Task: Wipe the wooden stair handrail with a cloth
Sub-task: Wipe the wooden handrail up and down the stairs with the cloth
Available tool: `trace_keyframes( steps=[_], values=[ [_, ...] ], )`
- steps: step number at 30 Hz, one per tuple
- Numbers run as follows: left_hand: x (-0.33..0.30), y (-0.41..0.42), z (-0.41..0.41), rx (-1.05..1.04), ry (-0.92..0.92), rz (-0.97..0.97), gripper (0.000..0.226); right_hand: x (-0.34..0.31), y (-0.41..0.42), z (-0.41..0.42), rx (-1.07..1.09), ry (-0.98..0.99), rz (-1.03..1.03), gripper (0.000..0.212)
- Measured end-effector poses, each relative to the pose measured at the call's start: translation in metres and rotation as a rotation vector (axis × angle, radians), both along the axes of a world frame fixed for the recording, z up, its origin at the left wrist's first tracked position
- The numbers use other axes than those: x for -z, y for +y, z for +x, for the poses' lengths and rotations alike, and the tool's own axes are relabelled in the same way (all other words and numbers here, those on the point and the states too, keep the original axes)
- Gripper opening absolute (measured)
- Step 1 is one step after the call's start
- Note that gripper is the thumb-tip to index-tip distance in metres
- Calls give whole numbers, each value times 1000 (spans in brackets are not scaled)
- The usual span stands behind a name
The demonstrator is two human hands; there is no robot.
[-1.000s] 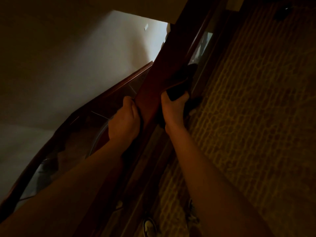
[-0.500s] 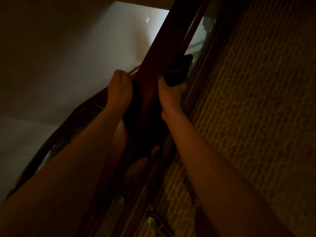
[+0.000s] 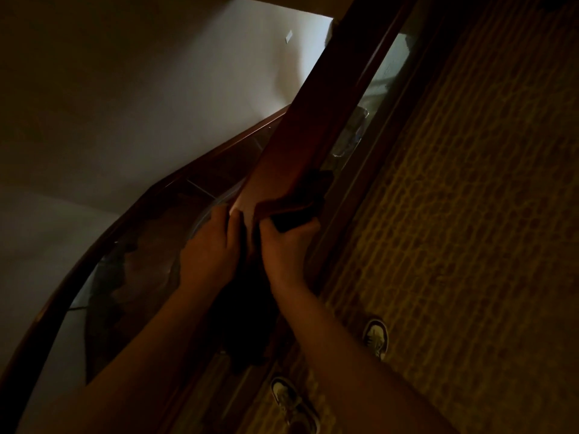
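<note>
Shoes: my two sneakers stand on the patterned carpet [image 3: 470, 245] at the lower centre of the frame, the left shoe [image 3: 289, 402] nearest the bottom edge, the right shoe [image 3: 376, 338] a little higher and further right.
Forearms: both run up from the bottom of the frame toward the centre, one on each side of the rail.
Cloth: the dark cloth [image 3: 250, 314] hangs in a loose bunch between my wrists, and its upper part wraps over the right edge of the rail just above my right hand.
Left hand: my left hand [image 3: 209, 249] sits on the left side of the rail, fingers curled inward against the cloth; the light is too dim to see exactly how much cloth they hold.
Right hand: my right hand [image 3: 286, 245] grips the cloth against the right side of the rail, fingers clenched round the dark fold.
Handrail: the wooden stair handrail [image 3: 300, 145] runs diagonally from the centre up to the upper right of the frame, both hands at its lower visible part.
Glass panel: a glass panel [image 3: 366, 114] shows just right of the rail.
Lower rail: a second curved rail [image 3: 103, 239] sweeps through the left half of the frame.
Wall: a pale wall [image 3: 188, 89] fills the upper left.
</note>
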State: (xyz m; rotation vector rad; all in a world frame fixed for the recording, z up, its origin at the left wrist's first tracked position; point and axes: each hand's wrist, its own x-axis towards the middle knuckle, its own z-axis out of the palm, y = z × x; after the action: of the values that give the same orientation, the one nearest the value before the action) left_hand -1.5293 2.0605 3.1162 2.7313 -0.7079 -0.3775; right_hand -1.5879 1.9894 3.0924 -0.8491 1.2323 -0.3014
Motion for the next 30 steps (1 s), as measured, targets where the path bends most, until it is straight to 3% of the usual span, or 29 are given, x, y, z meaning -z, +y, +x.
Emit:
trace_keyframes(
  steps=[5, 8, 12, 15, 18, 20, 23, 27, 30],
  values=[
    [0, -2, -3, 32, -44, -1, 38, -2, -85, 33, 130, 13, -34, 89],
    [-3, 0, -1, 19, 4, -5, 33, -5, -78, 25, 132, -18, -118, 82],
    [-7, 7, 4, -169, 174, -327, 25, -4, -25, 2, 9, -39, -309, 83],
    [-11, 16, 8, -358, 216, -586, 26, -10, 25, -18, -212, 80, -580, 81],
    [-17, 27, 3, -542, 251, -770, 23, -4, 65, -37, -443, 191, -1082, 60],
    [-19, 39, -5, -614, 222, -741, 19, -2, 78, -38, -677, 234, -1318, 52],
    [-18, 71, -12, -646, 175, -683, 18, -18, 76, -25, -889, 282, -1465, 46],
    [-10, 124, -9, -591, 246, -436, 20, -35, 48, 22, -1170, 404, -1500, 40],
    [-7, 158, -19, -515, 201, -244, 21, -46, 40, 51, -1368, 559, -1471, 45]
  ],
)
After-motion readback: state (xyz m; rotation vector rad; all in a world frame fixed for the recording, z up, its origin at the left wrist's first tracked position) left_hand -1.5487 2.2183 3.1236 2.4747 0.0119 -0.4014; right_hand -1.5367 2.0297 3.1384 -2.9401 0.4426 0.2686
